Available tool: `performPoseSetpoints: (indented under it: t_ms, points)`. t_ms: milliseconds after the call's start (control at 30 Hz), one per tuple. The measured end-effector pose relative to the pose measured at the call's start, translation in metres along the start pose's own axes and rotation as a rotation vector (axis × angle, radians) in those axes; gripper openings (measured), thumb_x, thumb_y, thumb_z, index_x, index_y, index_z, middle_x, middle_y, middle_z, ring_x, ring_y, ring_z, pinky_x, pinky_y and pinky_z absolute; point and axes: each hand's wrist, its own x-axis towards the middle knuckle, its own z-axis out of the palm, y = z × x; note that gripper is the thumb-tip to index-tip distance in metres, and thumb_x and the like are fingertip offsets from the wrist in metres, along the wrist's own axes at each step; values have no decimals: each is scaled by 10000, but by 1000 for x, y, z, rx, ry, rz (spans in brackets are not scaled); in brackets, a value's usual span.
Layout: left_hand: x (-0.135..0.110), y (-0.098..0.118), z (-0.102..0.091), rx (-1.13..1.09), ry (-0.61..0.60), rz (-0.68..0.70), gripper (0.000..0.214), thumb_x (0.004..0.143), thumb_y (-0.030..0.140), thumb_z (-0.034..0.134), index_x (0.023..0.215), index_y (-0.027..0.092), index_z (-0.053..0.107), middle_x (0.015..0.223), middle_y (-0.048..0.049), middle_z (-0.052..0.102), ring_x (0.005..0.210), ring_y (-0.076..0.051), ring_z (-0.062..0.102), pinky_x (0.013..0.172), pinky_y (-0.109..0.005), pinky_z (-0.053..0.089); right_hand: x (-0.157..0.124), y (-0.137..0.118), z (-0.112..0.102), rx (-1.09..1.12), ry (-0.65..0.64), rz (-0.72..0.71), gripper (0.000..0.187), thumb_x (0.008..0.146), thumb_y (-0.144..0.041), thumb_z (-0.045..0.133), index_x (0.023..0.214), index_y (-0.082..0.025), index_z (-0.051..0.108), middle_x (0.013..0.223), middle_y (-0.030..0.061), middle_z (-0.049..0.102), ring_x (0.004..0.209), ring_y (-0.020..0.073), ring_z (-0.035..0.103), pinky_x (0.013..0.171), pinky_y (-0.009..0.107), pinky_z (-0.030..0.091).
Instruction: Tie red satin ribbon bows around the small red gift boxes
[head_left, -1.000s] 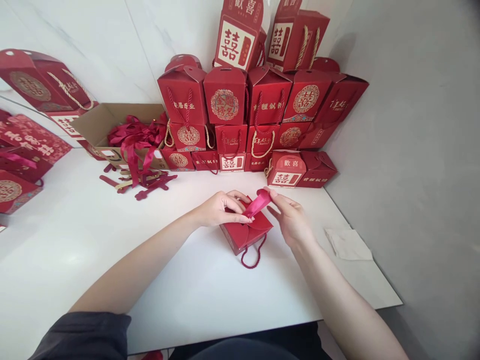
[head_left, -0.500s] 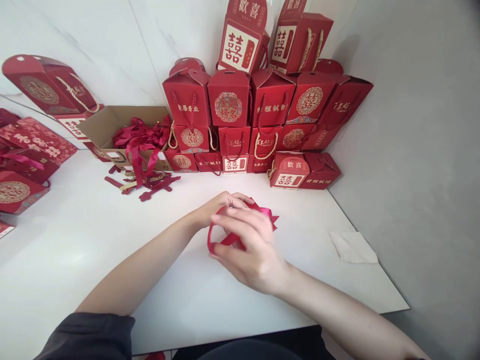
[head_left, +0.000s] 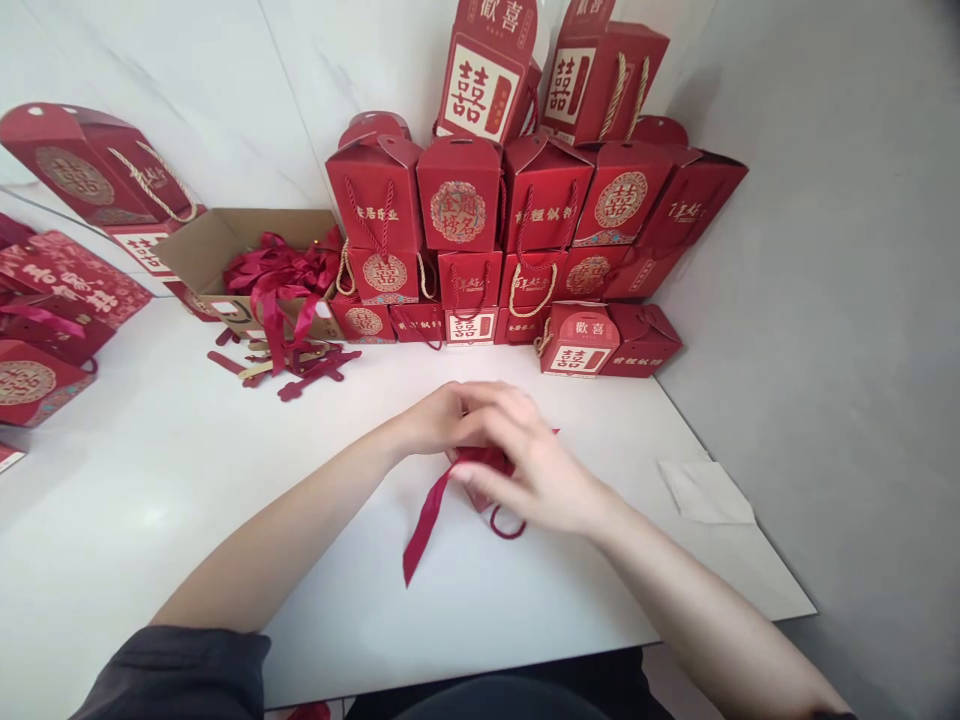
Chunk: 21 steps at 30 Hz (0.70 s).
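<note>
A small red gift box (head_left: 477, 497) sits on the white table under my two hands, mostly covered by them. A red ribbon (head_left: 426, 525) runs across its top, and one long tail with a slanted end lies toward me on the left. My right hand (head_left: 551, 475) is closed on the ribbon over the box, thumb toward me and fingers bent. Beyond it, my left hand (head_left: 439, 418) arches over the box's far side; its fingertips are blurred and partly hidden. From the box's near side sticks out a dark red cord loop (head_left: 510, 530).
Stacked red gift boxes (head_left: 459, 195) stand along the back wall. Left of them is a cardboard box (head_left: 214, 235) heaped with red ribbons (head_left: 281, 270); flat red and gold strips (head_left: 319, 370) lie before it. More red boxes (head_left: 37, 375) stand far left. A white paper (head_left: 706, 492) lies right.
My right hand has moved away from me and to the right, closer to my left hand. The ribbon loop it held is now a loose tail, and the box's cord loop shows.
</note>
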Motion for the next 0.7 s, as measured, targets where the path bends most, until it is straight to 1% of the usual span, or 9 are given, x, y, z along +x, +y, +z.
performPoseSetpoints:
  t_ms: [33, 100, 200, 233, 300, 400, 500, 600, 700]
  points:
    - [0, -1, 0, -2, -32, 40, 120, 713, 256, 731, 643, 158, 741, 710, -7, 712, 744, -111, 666, 649, -141, 522, -2, 8, -10, 25, 14, 98, 236, 886, -422, 596, 982, -206, 595, 1357, 131, 527, 1296, 263, 447, 1061, 489, 386]
    - [-1, -3, -1, -196, -191, 157, 47, 708, 224, 757, 694, 180, 767, 788, -35, 740, 945, -165, 669, 814, -211, 528, -7, 24, -26, 54, -40, 227, 238, 837, -436, 656, 872, -210, 592, 1299, 122, 564, 1251, 280, 489, 1018, 497, 418]
    - [-2, -6, -3, -362, -270, 205, 73, 772, 236, 715, 745, 218, 781, 794, -57, 747, 1190, -216, 558, 991, -332, 457, -14, 45, -38, 166, -167, 241, 184, 823, -374, 686, 767, -208, 628, 1294, 87, 573, 1225, 263, 528, 1000, 461, 440]
    - [-2, -7, -3, -368, -274, 194, 78, 777, 256, 713, 753, 228, 782, 788, -56, 746, 1210, -218, 539, 1006, -346, 445, -16, 49, -38, 212, -154, 232, 164, 835, -347, 677, 757, -208, 643, 1291, 79, 580, 1206, 248, 547, 995, 441, 447]
    - [-2, -8, -4, -367, -291, 192, 75, 766, 284, 729, 780, 236, 786, 803, -58, 746, 1214, -220, 529, 1017, -357, 432, -19, 54, -35, 283, -47, 230, 144, 855, -320, 659, 765, -208, 667, 1198, 76, 639, 1099, 217, 614, 953, 401, 478]
    - [-1, -8, -5, -365, -316, 202, 90, 764, 290, 736, 818, 241, 788, 822, -57, 751, 1207, -213, 526, 1026, -362, 419, -20, 56, -27, 331, 142, 234, 121, 838, -308, 683, 779, -202, 680, 919, 61, 709, 869, 190, 670, 808, 351, 532]
    - [1, -9, -7, -377, -345, 207, 75, 777, 288, 727, 794, 244, 785, 816, -50, 758, 1217, -205, 514, 1043, -366, 403, -23, 54, -24, 349, 186, 131, 53, 834, -238, 684, 794, -203, 678, 844, 51, 717, 788, 175, 670, 711, 322, 548]
    - [3, -11, -7, -409, -370, 231, 70, 785, 260, 720, 808, 244, 785, 859, -49, 767, 1227, -203, 507, 1057, -376, 392, -27, 49, -27, 307, 66, -56, 88, 857, -135, 632, 840, -208, 678, 866, 50, 730, 818, 167, 664, 730, 327, 553]
    - [4, -13, -8, -427, -395, 249, 103, 797, 240, 706, 864, 250, 785, 941, -47, 767, 1244, -206, 493, 1075, -397, 375, -30, 45, -28, 179, -27, -165, 165, 887, -90, 562, 886, -209, 676, 906, 53, 729, 849, 164, 650, 762, 342, 553]
